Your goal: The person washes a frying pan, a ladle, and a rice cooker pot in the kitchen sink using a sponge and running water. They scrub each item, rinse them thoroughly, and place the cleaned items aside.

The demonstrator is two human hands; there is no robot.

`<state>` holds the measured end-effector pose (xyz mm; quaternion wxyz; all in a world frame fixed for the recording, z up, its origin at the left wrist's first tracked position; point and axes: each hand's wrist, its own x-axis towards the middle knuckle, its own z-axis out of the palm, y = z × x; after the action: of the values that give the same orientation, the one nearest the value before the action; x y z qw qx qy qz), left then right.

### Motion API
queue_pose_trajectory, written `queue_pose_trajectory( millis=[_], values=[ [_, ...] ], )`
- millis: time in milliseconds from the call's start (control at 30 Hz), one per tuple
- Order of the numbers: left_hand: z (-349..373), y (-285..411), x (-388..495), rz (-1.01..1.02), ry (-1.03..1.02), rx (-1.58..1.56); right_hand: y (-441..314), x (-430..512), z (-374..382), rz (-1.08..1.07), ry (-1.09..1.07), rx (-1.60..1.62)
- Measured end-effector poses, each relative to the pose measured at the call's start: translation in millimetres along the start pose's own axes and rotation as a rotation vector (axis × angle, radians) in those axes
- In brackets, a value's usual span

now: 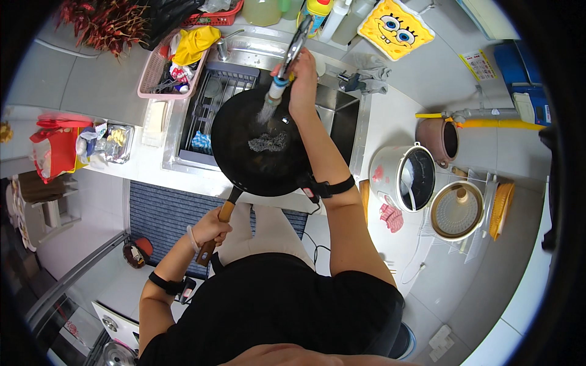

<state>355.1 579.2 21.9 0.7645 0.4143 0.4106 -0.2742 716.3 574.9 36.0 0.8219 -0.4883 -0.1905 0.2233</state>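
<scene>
My left hand (211,227) is closed around the wooden handle of a black wok (238,137), which is held over the steel double sink (170,151). Up at the faucet (293,50), my right hand (303,80) grips the chrome tap spout just above its blue and white nozzle (276,89). Water (266,113) runs from the nozzle into the wok, where a patch of it ripples and bubbles. The wok hides much of the sink. Part of the right hand's fingers is hidden behind the spout.
Left of the wok, a dish rack (229,75) sits in the sink, with a pink basket (146,82) beside it. Bottles (317,16) stand behind the faucet. A rice cooker (384,176), a pink cloth (391,217) and a wire rack (467,247) are on the right.
</scene>
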Motion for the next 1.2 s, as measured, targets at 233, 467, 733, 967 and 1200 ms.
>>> queue_pose_trajectory(
  millis=[233,467,733,967,1200],
  values=[
    [1,3,-2,-0.009,-0.005,-0.016,49,-40,-59,-0.054,0.337,-0.470],
    [0,7,-2,-0.019,-0.018,0.003,152,-135,-100,0.184,-0.678,-1.509],
    [-4,4,-1,-0.019,-0.033,0.004,173,-62,-101,0.179,-0.190,-1.419],
    [-5,6,0,-0.022,-0.027,0.022,168,-86,-85,0.050,-0.309,-1.581],
    [-10,10,2,-0.012,-0.065,0.028,168,-108,-107,0.261,-0.445,-1.330]
  ],
)
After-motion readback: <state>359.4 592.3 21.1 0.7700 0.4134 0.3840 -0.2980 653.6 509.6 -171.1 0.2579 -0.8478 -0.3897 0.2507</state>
